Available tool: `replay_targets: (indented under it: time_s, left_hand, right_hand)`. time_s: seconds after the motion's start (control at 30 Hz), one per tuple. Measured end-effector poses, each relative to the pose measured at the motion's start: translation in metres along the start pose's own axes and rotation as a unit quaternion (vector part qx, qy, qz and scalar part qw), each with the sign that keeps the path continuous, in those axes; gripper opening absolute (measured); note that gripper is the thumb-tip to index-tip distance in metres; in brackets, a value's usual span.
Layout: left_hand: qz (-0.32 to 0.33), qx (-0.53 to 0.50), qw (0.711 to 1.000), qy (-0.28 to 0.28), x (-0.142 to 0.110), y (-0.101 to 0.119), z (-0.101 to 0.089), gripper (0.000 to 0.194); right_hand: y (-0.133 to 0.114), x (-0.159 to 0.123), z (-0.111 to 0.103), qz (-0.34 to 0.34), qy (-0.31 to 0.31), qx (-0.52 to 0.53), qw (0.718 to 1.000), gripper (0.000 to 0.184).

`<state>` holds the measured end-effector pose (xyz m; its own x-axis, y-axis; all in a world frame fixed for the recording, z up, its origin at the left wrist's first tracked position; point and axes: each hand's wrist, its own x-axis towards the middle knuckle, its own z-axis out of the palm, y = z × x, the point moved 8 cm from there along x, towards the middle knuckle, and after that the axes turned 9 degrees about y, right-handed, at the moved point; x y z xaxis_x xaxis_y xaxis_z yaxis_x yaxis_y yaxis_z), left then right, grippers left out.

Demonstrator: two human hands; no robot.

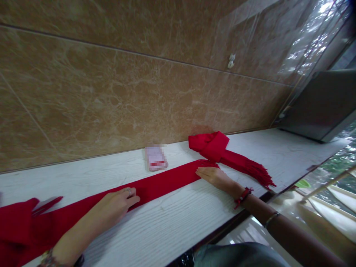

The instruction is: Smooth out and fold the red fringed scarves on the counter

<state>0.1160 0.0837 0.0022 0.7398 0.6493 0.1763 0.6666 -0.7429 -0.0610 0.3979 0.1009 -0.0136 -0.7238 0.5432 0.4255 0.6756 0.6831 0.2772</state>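
Observation:
A long red scarf (164, 185) with a fringed end runs flat across the white wood-grain tabletop. On its middle stretch rests my left hand (118, 203), a ring on one finger, its fingers loosely bent over the cloth without gripping it. My right hand (211, 175) lies flat near the fringed end, fingers stretched out against the fabric. At the left edge the scarf is bunched and folded (13, 226), partly cut off by the frame. A second red scarf (219, 148) sits folded over near the wall, its fringe spreading to the right, just beyond my right hand.
A pinkish phone-like object (155, 157), partly blurred, lies between the scarf and the marbled tile wall (125, 92). A grey box-like appliance (319, 104) stands at the table's far right end. The table's front edge (222, 230) runs along my side.

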Motion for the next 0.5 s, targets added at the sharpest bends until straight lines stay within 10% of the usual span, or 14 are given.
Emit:
replay_targets:
  time_s: [0.23, 0.5]
  left_hand:
    - [-0.035, -0.085, 0.996, 0.011, -0.008, -0.007, -0.004, 0.036]
    - [-0.096, -0.051, 0.987, 0.118, 0.011, -0.015, 0.0, 0.044]
  right_hand:
    - [0.002, 0.001, -0.005, 0.038, -0.028, 0.043, 0.998, 0.039]
    - [-0.036, 0.086, -0.026, 0.148, -0.023, 0.129, 0.98, 0.049]
